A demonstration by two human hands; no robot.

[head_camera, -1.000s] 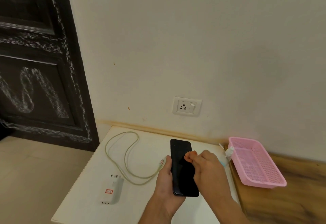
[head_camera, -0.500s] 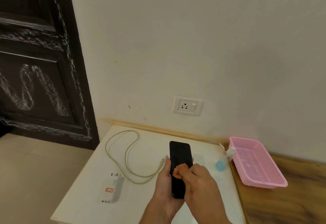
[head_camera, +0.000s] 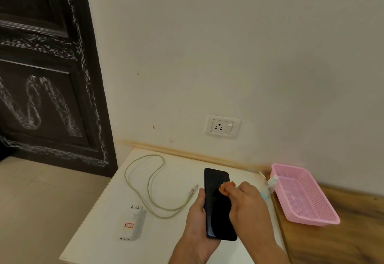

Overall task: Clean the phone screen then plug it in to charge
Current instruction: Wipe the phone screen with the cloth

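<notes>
Head view: the left hand (head_camera: 196,220) wraps its fingers around the black phone (head_camera: 218,205), holding it screen-up above the white table (head_camera: 99,222). The right hand (head_camera: 247,205) pinches a small orange cloth (head_camera: 226,188) against the upper part of the screen. On the table lie a looped cable (head_camera: 149,182) and a white charger (head_camera: 134,223). A wall socket (head_camera: 222,126) sits above.

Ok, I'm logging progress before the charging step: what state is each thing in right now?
phone: screen dark, held in left hand, no cable attached
orange cloth: pinched in right hand, pressed on the screen
cable: loose on table, unplugged
charger: lying flat, not in socket
wall socket: empty
pink basket: empty
</notes>
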